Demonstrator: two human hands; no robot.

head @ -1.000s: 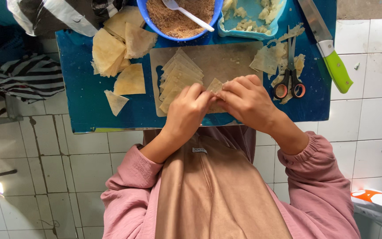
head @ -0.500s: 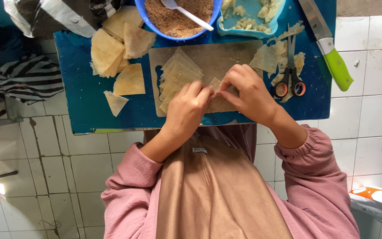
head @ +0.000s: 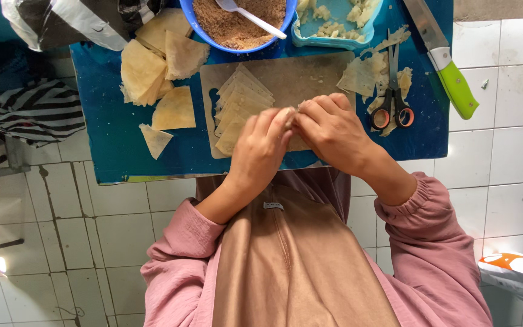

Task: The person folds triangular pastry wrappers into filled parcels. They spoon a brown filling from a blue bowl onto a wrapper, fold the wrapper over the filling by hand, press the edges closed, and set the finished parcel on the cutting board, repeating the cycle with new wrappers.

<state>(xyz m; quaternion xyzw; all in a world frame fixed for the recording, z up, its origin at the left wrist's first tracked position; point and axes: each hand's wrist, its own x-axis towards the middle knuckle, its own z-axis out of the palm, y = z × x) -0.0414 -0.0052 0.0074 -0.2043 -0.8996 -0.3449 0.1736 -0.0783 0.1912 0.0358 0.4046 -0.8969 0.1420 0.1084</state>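
In hand: one wrapper (head: 290, 116), pinched between left hand (head: 261, 148) and right hand (head: 334, 130) — half-folded | beyond: stack of cut wrappers (head: 240, 106) unfilled | farther: filling bowl (head: 237, 24) near full

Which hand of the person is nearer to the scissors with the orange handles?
The right hand. It lies just beside the scissors, almost at their handles. The left hand is farther away, on the other side of the right hand, over the stack of wrappers.
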